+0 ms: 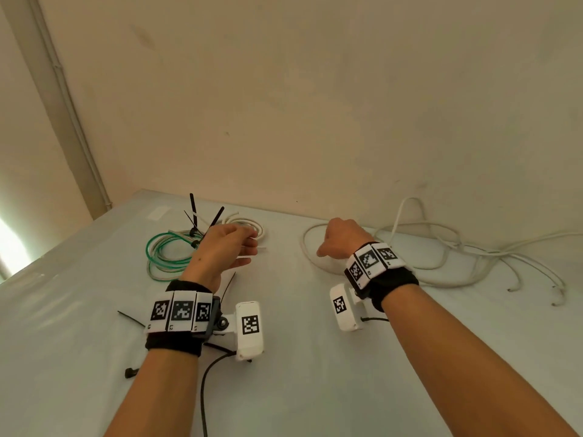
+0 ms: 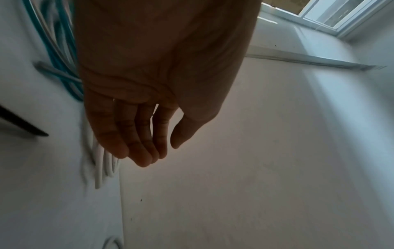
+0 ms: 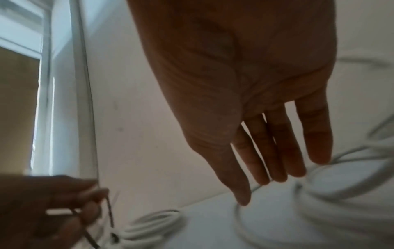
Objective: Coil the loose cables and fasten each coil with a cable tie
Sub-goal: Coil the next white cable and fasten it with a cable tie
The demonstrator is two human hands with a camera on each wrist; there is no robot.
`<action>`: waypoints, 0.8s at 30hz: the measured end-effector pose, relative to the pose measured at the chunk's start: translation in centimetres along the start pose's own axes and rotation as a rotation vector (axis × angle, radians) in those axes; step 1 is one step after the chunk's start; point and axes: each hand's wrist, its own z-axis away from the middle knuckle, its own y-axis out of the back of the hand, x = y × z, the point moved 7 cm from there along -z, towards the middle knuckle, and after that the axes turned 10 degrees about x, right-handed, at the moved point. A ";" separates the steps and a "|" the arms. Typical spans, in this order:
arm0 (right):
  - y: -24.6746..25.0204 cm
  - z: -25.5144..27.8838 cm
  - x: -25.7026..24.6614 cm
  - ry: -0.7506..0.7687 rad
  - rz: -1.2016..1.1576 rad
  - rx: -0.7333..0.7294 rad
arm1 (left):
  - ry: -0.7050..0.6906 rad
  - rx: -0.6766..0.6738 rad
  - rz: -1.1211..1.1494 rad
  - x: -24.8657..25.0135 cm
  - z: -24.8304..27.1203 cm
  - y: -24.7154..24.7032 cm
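Observation:
My left hand [image 1: 233, 247] hovers over the white table [image 1: 315, 389] beside a green and white coil [image 1: 164, 241] with black ties [image 1: 193, 209] sticking up from it. In front of its fingertips lies a small white coil [image 1: 254, 227]. In the left wrist view the left hand [image 2: 162, 155] has straight fingers and an empty palm, with the white coil [image 2: 106, 168] behind them. My right hand [image 1: 340, 241] hangs over a loop of the loose white cable [image 1: 467, 247]. Seen from its own wrist, the right hand [image 3: 277, 176] is spread and empty above that cable [image 3: 319, 210].
Loose black cable ties [image 1: 227, 287] lie on the table near my left wrist, one more [image 1: 131, 372] further front. The loose cable sprawls to the right along the wall [image 1: 315, 121]. The table's left edge [image 1: 63, 244] runs toward a bright window.

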 end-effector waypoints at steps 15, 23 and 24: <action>5.5 5.7 4.9 0.188 -0.253 0.559 | -0.079 -0.252 -0.015 1.7 4.1 -7.5; 6.4 10.7 1.6 0.522 -0.506 0.535 | -0.171 -0.292 0.311 3.6 6.2 -9.8; 6.3 10.9 1.7 0.527 -0.511 0.526 | -0.201 -0.298 0.352 4.0 6.3 -9.8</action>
